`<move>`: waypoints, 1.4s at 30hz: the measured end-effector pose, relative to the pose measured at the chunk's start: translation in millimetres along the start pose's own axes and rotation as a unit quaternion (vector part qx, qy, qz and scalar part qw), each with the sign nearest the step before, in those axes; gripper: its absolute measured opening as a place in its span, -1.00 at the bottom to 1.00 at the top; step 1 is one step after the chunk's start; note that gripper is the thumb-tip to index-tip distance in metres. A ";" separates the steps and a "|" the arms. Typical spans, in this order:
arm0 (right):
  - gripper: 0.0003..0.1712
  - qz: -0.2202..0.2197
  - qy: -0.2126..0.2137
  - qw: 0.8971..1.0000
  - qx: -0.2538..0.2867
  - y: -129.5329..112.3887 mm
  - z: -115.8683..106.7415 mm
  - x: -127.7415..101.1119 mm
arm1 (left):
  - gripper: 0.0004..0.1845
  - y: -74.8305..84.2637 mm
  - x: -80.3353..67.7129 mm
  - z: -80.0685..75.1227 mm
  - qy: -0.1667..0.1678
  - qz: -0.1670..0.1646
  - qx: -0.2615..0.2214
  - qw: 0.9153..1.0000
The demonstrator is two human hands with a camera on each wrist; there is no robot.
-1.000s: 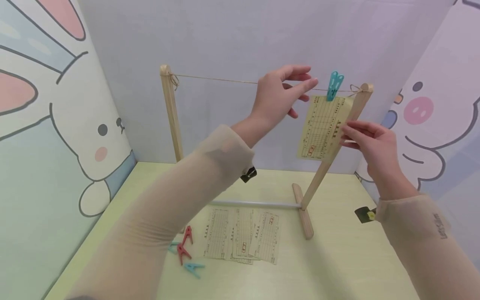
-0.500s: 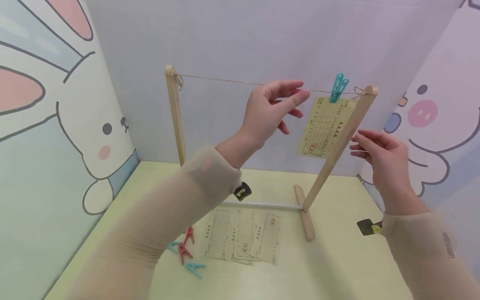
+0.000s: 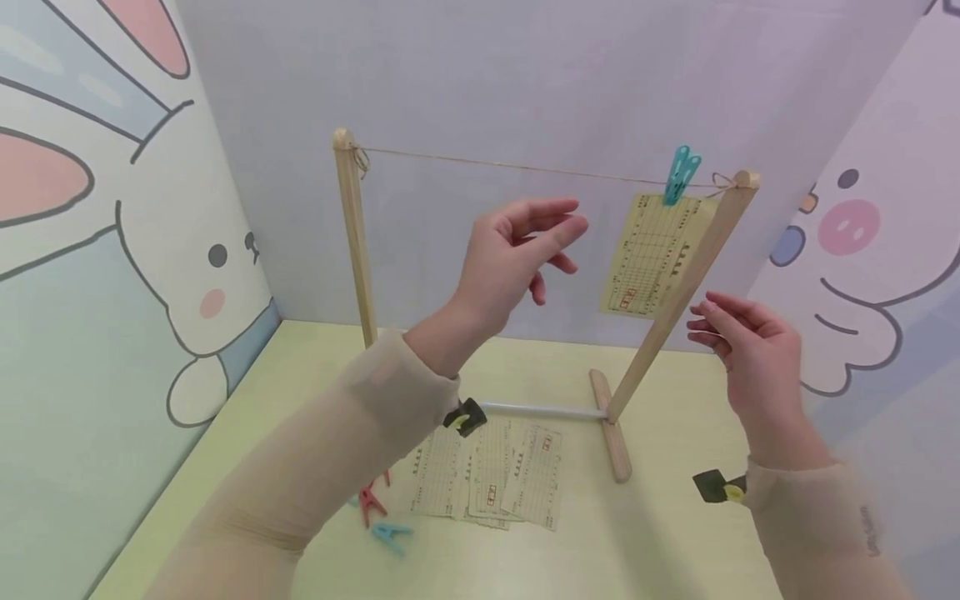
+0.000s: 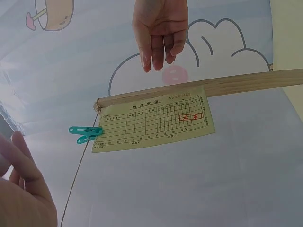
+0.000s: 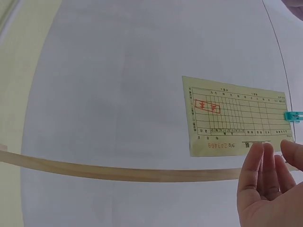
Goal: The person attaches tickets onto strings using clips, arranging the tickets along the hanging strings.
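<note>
A yellow receipt slip (image 3: pixel 645 258) with a red stamp hangs from the string (image 3: pixel 510 164), held by a teal clothespin (image 3: pixel 681 177) near the right post. Left of the slip and below the string is my left hand (image 3: pixel 506 262), its fingers loosely bent around nothing. My right hand (image 3: pixel 757 358) hovers to the right of the post, fingers relaxed and holding nothing. In the left wrist view the printed face of the slip (image 4: pixel 154 120) shows whole. The right wrist view has my right fingers close below the slip (image 5: pixel 236 118).
Wooden posts (image 3: pixel 354 242) on feet, joined by a white rod (image 3: pixel 540 410), carry the string. Several overlapping receipt slips (image 3: pixel 487 475) lie on the pale yellow table (image 3: pixel 600 550). To their left are red clothespins (image 3: pixel 369 502) and a blue clothespin (image 3: pixel 390 536), partly behind my left sleeve.
My right hand has let go of the slip's edge and moved down and right. My left hand has drawn down and left, away from the clothespin. The slip stays hanging.
</note>
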State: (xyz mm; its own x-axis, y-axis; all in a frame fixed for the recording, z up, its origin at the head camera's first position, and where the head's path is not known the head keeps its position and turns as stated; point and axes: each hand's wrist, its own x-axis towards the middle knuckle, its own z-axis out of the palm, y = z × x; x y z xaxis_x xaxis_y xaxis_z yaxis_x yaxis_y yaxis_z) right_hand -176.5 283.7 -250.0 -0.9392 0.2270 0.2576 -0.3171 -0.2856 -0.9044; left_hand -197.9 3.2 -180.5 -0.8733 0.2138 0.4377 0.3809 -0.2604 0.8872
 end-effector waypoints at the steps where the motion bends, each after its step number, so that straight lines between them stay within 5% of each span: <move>1: -0.79 -0.001 -0.003 1.000 0.008 2.2 -0.7 -1.7 | -0.70 -1.3 -2.2 -0.9 0.000 -0.002 -0.003 1.000; 11: -0.83 0.003 -0.012 0.999 0.041 26.4 -4.9 -23.5 | -0.71 -12.2 -28.1 -13.0 0.014 -0.025 -0.010 1.000; 21: -0.85 0.026 0.010 1.000 -0.006 50.0 -10.7 -41.5 | -0.71 -24.7 -51.1 -31.8 0.045 -0.043 -0.012 0.998; 42: -0.83 0.101 0.035 0.993 -0.040 97.7 -28.6 -73.0 | -0.72 -72.8 -89.9 -88.6 0.151 -0.068 0.013 0.986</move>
State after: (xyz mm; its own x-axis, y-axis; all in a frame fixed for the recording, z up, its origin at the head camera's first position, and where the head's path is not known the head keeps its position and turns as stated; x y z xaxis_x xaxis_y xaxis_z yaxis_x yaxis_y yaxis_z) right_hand -135.2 265.9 -366.9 -0.9704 0.2372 0.0463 -0.1087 -0.2571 -0.9602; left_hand -174.0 -80.5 -297.4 -0.9661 -0.0454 0.2542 0.2579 -0.2231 0.9401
